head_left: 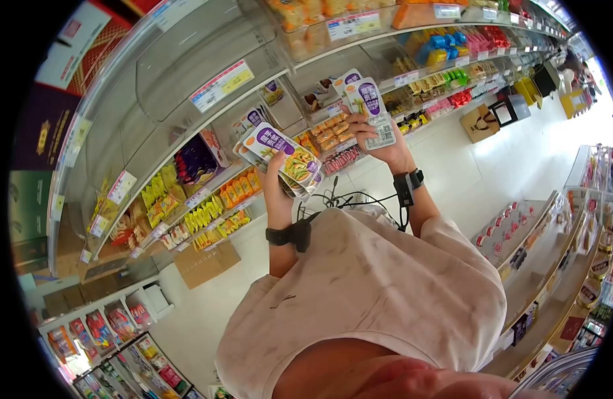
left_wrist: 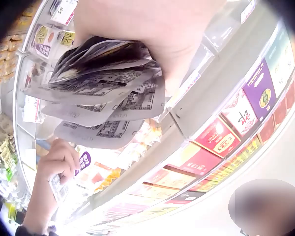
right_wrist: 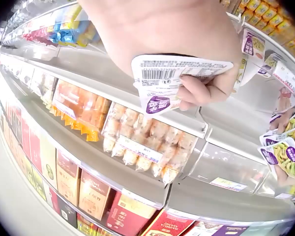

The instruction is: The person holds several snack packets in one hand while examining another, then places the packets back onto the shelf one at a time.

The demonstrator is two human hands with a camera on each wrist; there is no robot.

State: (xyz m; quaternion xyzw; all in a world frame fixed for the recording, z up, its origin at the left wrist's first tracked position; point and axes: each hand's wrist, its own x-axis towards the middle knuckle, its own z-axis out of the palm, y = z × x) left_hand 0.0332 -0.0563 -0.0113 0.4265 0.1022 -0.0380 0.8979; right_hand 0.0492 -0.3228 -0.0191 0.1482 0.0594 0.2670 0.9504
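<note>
My left hand (head_left: 273,178) grips a fanned stack of snack packets (head_left: 294,165), white with a purple label and a picture of green and yellow food. In the left wrist view the printed backs of the packets (left_wrist: 103,93) spread out below the palm. Farther along the shelf, my right hand (head_left: 387,147) pinches a similar snack packet (head_left: 365,98), its barcode side (right_wrist: 157,74) facing the right wrist camera. Fingers curl over its edge. More packets of this kind (head_left: 252,118) stand on the shelf just beyond the left hand.
Clear-walled shelves with price tags (head_left: 223,85) run across in front, holding bagged snacks (head_left: 203,213) and wrapped cakes (right_wrist: 142,137). Cardboard boxes (head_left: 207,263) sit on the floor. Another shelf unit (head_left: 539,266) stands to the right; black cables (head_left: 346,199) hang between the wrists.
</note>
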